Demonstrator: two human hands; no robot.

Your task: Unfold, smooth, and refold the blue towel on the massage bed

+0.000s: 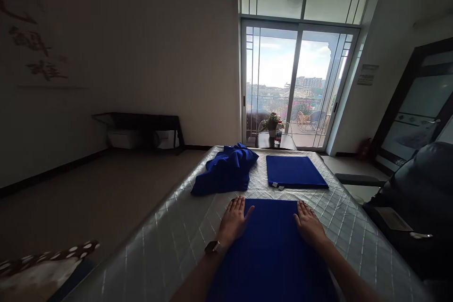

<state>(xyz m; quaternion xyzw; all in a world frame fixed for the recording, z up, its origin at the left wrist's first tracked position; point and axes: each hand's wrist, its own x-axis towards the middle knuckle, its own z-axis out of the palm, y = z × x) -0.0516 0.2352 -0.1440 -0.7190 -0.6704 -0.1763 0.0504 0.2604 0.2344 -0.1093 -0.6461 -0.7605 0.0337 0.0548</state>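
A long strip of folded blue fabric [272,250] lies flat in front of me on a silvery quilted mattress [170,226]. My left hand [235,218] rests flat on its far left corner, fingers stretched out, a watch on the wrist. On the far right corner lies my right hand [308,221], also flat with its fingers extended. Beyond them, a neatly folded blue cloth [296,171] with small white tags on its near edge sits to the right. To its left is a crumpled blue cloth [228,170] in a loose heap.
A small table [286,142] with a potted plant [272,123] and a bottle [278,133] stands past the mattress, before sliding glass doors [269,75]. A dark leather seat [421,198] is at the right. A low black stand [141,125] lines the left wall.
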